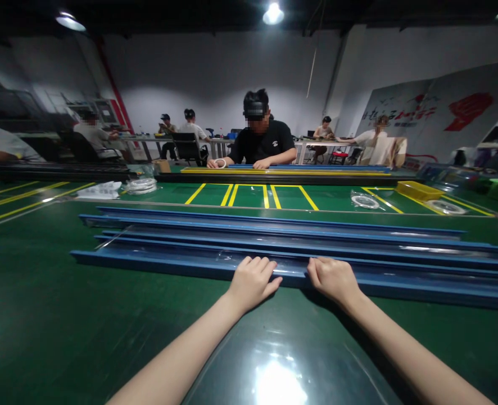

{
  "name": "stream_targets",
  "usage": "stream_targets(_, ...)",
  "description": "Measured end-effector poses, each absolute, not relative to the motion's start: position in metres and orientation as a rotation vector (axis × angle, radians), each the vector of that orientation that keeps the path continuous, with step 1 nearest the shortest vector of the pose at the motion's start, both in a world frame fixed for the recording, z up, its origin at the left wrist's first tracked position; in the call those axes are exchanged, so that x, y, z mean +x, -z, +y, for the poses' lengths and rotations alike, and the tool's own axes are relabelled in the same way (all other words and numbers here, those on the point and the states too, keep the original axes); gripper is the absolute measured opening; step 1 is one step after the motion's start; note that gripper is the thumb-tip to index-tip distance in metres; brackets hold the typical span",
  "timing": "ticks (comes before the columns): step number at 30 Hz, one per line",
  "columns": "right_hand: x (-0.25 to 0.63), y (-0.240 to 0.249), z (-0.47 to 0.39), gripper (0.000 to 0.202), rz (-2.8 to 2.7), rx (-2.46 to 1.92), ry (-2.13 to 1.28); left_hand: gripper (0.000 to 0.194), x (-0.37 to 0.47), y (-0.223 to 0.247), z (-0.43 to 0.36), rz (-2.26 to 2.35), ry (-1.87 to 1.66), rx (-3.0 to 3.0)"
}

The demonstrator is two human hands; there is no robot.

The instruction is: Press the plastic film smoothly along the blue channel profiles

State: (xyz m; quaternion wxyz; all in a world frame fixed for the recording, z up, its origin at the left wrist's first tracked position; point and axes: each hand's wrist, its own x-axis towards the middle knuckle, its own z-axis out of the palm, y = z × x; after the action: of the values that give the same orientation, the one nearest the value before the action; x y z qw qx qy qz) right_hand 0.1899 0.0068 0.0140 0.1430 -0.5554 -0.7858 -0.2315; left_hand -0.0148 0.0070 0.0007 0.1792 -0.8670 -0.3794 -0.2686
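Several long blue channel-shaped profiles (160,259) lie side by side across the green table in front of me. My left hand (252,283) is closed over the near edge of the closest one, fingers curled into its groove and thumb along the outer side. A short way to the right, my right hand (334,279) is closed on that same edge, knuckles up; its thumb and fingertips are partly hidden. Clear film or plastic shines along the grooves. Towards the left end, a thin pale strip (113,237) lies slanted across the profiles.
Across the green table (34,315), a person in black (270,140) works at yellow and blue profiles (286,171). White rings in clear bags (365,201), a yellow bin (419,191) and white packets (99,190) lie beyond my profiles. Other people sit further back.
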Motion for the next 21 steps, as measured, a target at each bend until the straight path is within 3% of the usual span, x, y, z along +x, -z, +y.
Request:
stream_targets(11, 0.263, -0.008, -0.001, 0.048, -2.164, -1.767, 0.774, 0.044, -0.015, -0.001, 0.006, -1.204, 0.779, -2.318)
stream_targets(21, 0.274, -0.016, -0.007, 0.047, -2.169, -2.026, 0.618, 0.043, -0.016, -0.001, 0.007, -1.105, 0.801, -2.303)
